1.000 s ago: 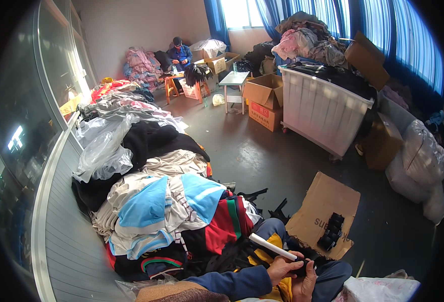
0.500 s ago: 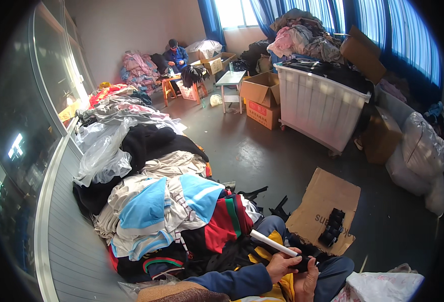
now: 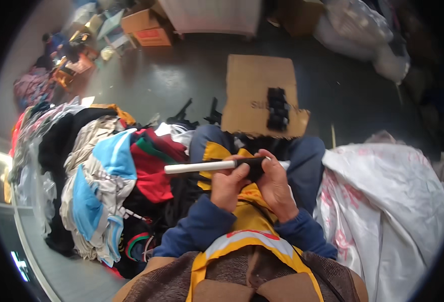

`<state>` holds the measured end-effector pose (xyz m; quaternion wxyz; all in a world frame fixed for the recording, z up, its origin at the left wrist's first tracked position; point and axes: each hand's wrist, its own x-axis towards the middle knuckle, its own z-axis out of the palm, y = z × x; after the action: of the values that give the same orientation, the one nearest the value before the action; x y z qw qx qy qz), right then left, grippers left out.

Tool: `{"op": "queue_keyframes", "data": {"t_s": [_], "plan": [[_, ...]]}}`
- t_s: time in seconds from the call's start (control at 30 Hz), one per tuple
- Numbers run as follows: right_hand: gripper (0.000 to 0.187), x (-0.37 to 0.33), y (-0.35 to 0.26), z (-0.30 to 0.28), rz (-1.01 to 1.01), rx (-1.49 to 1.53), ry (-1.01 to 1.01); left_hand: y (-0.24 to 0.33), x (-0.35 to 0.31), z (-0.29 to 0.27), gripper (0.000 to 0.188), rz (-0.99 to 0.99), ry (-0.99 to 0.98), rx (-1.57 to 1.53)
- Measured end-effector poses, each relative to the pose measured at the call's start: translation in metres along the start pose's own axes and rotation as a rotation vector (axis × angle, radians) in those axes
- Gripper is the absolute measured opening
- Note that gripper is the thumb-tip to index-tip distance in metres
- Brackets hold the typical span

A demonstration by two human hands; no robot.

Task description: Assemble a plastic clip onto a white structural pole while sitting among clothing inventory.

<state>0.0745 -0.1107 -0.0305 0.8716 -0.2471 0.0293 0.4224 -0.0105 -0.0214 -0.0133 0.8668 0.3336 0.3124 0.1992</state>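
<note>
Two bare hands hold one white rod and one black piece above a lap

Seen from above, a seated person in one yellow apron (image 3: 254, 209) and blue sleeves works with both hands close together over the lap. The left hand (image 3: 227, 187) grips the black piece (image 3: 255, 168) beside its meeting with the rod, thumb on top. The right hand (image 3: 277, 185) is closed on the black piece's right end. The one white rod (image 3: 199, 167) points left from the black piece; how the two join is hidden.

Just beyond the knees, one flat cardboard sheet (image 3: 244, 95) lies on the floor (image 3: 166, 80). On its right half rests one row of black items (image 3: 277, 109), too dark to count singly. Two dark, angular objects (image 3: 184, 113) lie left of the sheet.

Near left, a heaped clothes pile (image 3: 96, 131) shows three light blue patches and one red garment (image 3: 154, 176). Near right is one large white sack (image 3: 378, 211) with red marks.

Far off stand one white bin (image 3: 212, 15) and, left of it, two brown boxes (image 3: 144, 22), one above the other.
</note>
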Motion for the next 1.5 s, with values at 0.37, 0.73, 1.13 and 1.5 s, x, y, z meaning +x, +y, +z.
{"op": "queue_keyframes", "data": {"t_s": [0.37, 0.73, 1.13, 1.5], "plan": [[0.022, -0.013, -0.002, -0.007, -0.097, -0.291, 0.207, -0.012, 0.001, 0.000, 0.030, -0.166, -0.072, -0.070], [0.016, -0.006, -0.001, -0.006, -0.166, -0.303, 0.185, -0.007, 0.000, 0.002, 0.021, -0.081, -0.050, -0.057], [0.021, -0.009, -0.001, -0.007, -0.138, -0.429, 0.128, -0.001, -0.003, 0.005, 0.026, -0.071, -0.062, -0.019], [0.024, -0.012, -0.001, -0.003, 0.050, -0.142, 0.072, 0.003, -0.009, 0.008, 0.030, -0.009, -0.092, 0.003]]}}
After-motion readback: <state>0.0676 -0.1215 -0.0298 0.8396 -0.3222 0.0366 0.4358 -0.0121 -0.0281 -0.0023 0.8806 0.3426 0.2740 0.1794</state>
